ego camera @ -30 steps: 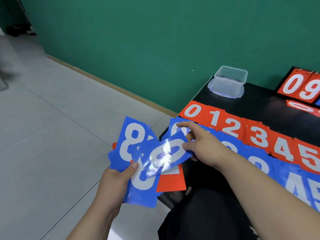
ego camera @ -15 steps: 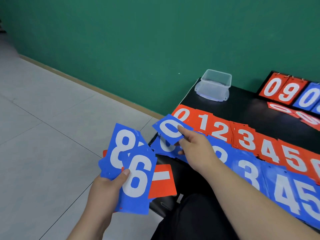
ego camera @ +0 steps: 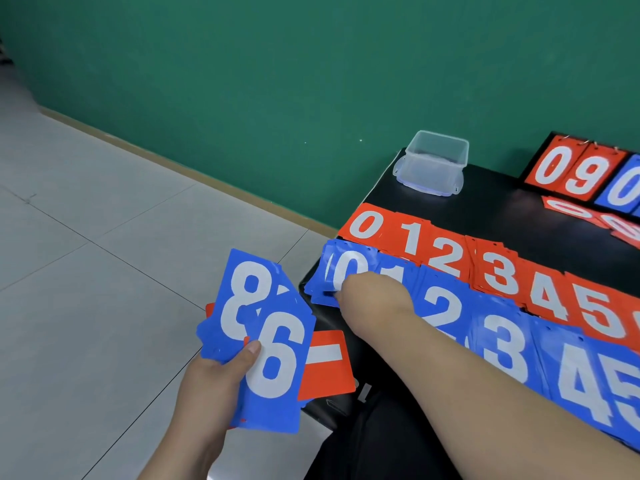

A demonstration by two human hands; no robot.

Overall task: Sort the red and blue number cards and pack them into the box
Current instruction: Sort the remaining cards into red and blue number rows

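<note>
The right hand (ego camera: 374, 296) lies back-up on the blue 0 pile (ego camera: 349, 268), its fingertips tucked at the pile's near edge. I cannot tell whether they pinch a card or only press it flat. Left of that pile and off the table (ego camera: 502, 209), the left hand (ego camera: 214, 379) grips a fan of cards with the thumb across the front: a blue 8 (ego camera: 242, 299) behind, a blue 6 (ego camera: 277, 368) on top and a red minus card (ego camera: 327, 365) sticking out toward the pile. From the 0 pile the blue row (ego camera: 505, 344) runs rightward along the near edge through 1, 2, 3, 4 and 5, and leaves the view there. The red row (ego camera: 498, 271) lies parallel, just behind the pile. The 6 likely belongs past the 5, at the end farthest from the 0 pile, so the right hand looks better placed to carry it across. The box (ego camera: 433, 164) stands well behind the 0 pile at the far corner, open and holding no cards. Packing has not begun.
</note>
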